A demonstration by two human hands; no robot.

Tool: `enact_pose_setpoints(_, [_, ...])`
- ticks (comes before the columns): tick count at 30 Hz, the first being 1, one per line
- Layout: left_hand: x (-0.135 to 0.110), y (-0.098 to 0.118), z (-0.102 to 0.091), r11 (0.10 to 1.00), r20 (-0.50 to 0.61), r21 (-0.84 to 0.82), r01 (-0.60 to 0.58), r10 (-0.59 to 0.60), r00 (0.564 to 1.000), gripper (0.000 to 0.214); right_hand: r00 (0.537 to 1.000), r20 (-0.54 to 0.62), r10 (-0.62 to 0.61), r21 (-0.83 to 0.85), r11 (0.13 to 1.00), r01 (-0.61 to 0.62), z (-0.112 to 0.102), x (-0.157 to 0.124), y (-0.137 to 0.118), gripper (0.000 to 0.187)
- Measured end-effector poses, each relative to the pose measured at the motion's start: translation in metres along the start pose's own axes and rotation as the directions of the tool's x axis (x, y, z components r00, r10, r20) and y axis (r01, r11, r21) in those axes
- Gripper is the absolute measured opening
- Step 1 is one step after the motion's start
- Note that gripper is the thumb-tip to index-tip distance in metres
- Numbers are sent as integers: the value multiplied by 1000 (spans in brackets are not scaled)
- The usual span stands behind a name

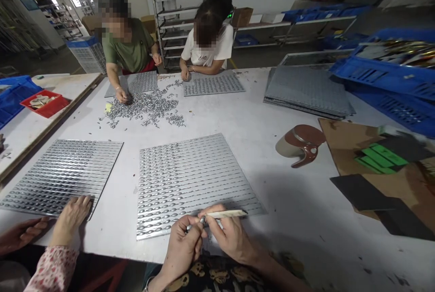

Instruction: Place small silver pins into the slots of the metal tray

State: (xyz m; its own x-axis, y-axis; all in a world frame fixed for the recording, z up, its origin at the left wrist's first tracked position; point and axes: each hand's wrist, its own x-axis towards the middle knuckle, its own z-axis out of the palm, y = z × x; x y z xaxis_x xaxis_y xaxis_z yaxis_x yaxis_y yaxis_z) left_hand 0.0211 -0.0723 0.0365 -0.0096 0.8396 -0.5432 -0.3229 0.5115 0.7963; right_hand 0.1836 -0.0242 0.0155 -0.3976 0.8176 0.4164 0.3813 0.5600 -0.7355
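Observation:
My left hand [182, 243] pinches a small silver oval piece [201, 221] between thumb and fingers, just past the near edge of a panel. My right hand [230, 236] is closed around a slim cream-coloured handled tool [227, 214], its working end meeting the silver piece and mostly hidden by the fingers. In front of both hands lies the flat grey panel [210, 169]. Rows of silver oval pieces cover its left part; the right part shows thin ridged lines.
Another panel [68, 169] lies at left under a co-worker's hand [73, 215]. Loose silver pieces [146, 106] are heaped near two people opposite. A brown-lidded mug [301, 142], stacked panels [306, 88], black sheets [362, 192], green-banded blocks [380, 158] and blue crates [384, 74] occupy the right.

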Motion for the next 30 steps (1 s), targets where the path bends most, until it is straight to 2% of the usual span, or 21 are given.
enact_pose_setpoints(6, [-1, 3, 1, 1000, 5, -26, 11, -11, 1000, 57, 1000, 14, 24, 62, 998, -25, -4, 1, -1, 23])
enact_pose_setpoints(10, [-3, 5, 2, 1000, 6, -14, -6, 6, 1000, 57, 999, 29, -31, 70, 997, 29, -3, 2, -2, 20])
enact_pose_setpoints(21, [-3, 5, 5, 1000, -2, -14, 19, -19, 1000, 63, 999, -26, -22, 25, 999, 22, -1, 0, 0, 22])
enact_pose_setpoints(30, [-3, 5, 2, 1000, 3, -16, -9, 9, 1000, 59, 991, -23, -129, 58, 990, 130, -2, 6, -4, 17])
